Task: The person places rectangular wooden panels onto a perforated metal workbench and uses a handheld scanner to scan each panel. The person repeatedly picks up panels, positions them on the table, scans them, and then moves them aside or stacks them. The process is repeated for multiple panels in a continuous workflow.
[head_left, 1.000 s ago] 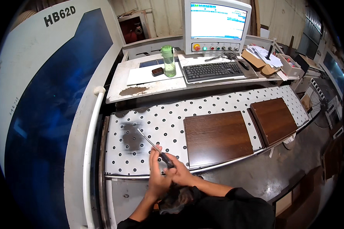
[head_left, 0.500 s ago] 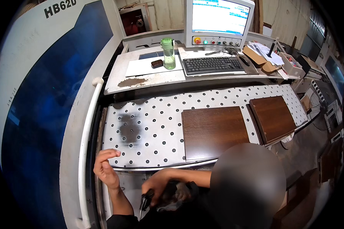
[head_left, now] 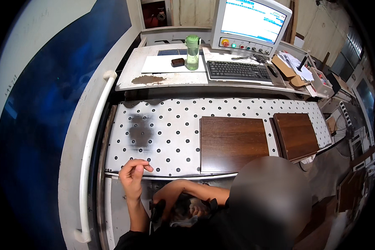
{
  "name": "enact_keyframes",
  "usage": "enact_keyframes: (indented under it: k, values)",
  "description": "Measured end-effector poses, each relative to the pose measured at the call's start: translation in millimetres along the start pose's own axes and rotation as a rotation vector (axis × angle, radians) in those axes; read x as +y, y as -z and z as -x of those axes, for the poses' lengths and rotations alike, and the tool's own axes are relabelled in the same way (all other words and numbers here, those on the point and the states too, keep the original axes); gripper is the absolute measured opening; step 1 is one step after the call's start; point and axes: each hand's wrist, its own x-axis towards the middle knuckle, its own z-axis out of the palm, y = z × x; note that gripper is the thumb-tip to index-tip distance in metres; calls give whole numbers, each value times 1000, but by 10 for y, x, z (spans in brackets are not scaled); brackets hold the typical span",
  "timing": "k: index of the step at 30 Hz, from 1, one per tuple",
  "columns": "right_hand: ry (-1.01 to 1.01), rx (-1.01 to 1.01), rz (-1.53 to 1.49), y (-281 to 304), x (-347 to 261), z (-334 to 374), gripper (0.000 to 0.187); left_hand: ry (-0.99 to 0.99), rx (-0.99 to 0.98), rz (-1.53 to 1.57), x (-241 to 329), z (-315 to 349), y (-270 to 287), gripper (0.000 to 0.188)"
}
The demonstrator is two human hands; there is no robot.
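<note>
My left hand [head_left: 133, 177] is raised over the front left edge of the white dotted bed [head_left: 183, 110]. Its fingers are loosely curled, the thumb rests against them, and nothing shows between them. Close to my body, below that edge, my right hand [head_left: 167, 199] is wrapped around a black handheld tool [head_left: 156, 210] with a thin pale tube under it. Part of the tool is hidden, and I cannot make out its kind. Dark brown wood panels [head_left: 233, 141] lie right of the bed's middle, with a second stack of panels [head_left: 296, 135] beside them.
Behind the bed, a ledge carries a green bottle [head_left: 192, 54], a small dark case [head_left: 178, 62], a keyboard [head_left: 237, 71] and a monitor [head_left: 254, 23]. A white bar [head_left: 96, 146] runs along the blue-and-white machine housing [head_left: 46, 125] on the left. A blurred round patch covers the lower right.
My left hand has shifted right, and its fingers have drawn closer together. My right hand stays low with the black tool. The view has tilted slightly, while the panels lie as before.
</note>
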Motion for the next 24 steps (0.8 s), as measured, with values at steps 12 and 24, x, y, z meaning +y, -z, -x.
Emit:
enact_keyframes:
  k: [12,24]
  values:
    - [-4,185,72,6,-172,573,29,199,76,27,-319,-91,78,25]
    - [-501,1738,-131,-224,429,1559,48,258,287,-685,-1748,-346,811,34]
